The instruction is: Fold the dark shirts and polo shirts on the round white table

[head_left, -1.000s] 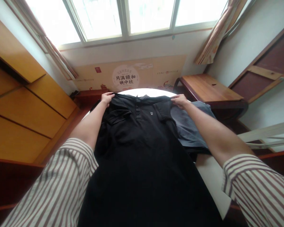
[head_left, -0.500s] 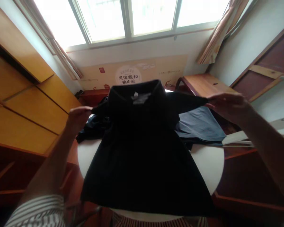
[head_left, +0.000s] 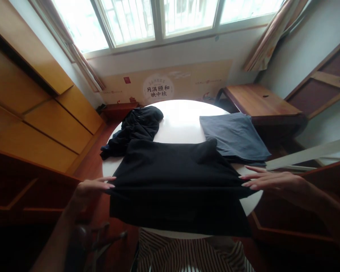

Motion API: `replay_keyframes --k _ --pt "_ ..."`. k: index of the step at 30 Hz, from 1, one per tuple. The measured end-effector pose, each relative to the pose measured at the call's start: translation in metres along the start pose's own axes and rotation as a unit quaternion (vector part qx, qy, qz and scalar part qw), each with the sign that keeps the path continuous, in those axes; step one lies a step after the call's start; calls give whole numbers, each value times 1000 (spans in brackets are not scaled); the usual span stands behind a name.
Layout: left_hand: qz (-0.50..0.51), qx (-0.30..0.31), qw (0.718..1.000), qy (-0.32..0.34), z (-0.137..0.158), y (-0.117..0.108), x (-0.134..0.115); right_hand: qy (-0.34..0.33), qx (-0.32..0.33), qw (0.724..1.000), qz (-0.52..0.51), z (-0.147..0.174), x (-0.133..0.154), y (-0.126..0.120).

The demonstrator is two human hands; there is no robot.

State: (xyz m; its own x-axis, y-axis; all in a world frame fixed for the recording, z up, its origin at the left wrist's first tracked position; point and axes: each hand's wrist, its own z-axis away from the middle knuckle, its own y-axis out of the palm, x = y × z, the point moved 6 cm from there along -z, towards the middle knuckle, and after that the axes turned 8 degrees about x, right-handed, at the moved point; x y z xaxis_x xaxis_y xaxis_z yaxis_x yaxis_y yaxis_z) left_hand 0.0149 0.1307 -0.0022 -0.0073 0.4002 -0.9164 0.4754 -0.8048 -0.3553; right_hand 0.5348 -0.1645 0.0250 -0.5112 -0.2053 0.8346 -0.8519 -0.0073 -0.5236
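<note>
In the head view, the shirt [head_left: 171,164] is folded over at the near side of the table [head_left: 181,122]. At the table's left, the left hand [head_left: 91,189] reaches nearly straight fingers to the shirt's edge; at its right, the right hand [head_left: 280,184] does likewise, fingers slightly spread. Whether they pinch, I cannot tell.

Bright windows [head_left: 187,17], gathered curtains [head_left: 268,45], yellow cabinets [head_left: 59,122]; pale wall [head_left: 187,53], reddish floor [head_left: 92,168]

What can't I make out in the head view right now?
In the head view:
Black garment: underside hidden by its top layer.
Dark cloth: mostly hidden under grey cloth.
Right forearm: cut off by the right edge.
Poster: faint side lettering, too small to read.
</note>
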Motion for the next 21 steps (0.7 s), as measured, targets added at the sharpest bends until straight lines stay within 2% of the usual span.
replay_keyframes --k 2,6,7,8,10,12,14,16,18,21 --pt "4 17 999 -29 4 6 3 19 19 1000 -1 7 -2 7" --pt "7 68 989 -133 11 23 12 81 140 987 1 13 -13 25" --pt "-1 81 986 -146 8 24 11 90 151 984 11 10 -13 24" --pt "-18 85 984 -155 2 22 9 96 141 985 22 4 -12 21" --pt "-71 36 982 -173 -21 7 7 99 51 993 47 -16 -8 5" --pt "-126 -75 972 -181 -53 -16 6 108 -57 989 79 -42 -5 -12" --pt "-151 -165 961 -163 -91 -32 8 123 -115 977 131 -71 -6 -19" --pt "-158 -169 961 -151 -128 -36 16 146 -121 964 186 -99 -13 -20" --pt "-176 -133 962 -162 -158 -34 27 181 -111 955 207 -120 -26 -19" --pt "-181 -84 961 -191 -179 -31 41 217 -83 953 193 -135 -45 -16"
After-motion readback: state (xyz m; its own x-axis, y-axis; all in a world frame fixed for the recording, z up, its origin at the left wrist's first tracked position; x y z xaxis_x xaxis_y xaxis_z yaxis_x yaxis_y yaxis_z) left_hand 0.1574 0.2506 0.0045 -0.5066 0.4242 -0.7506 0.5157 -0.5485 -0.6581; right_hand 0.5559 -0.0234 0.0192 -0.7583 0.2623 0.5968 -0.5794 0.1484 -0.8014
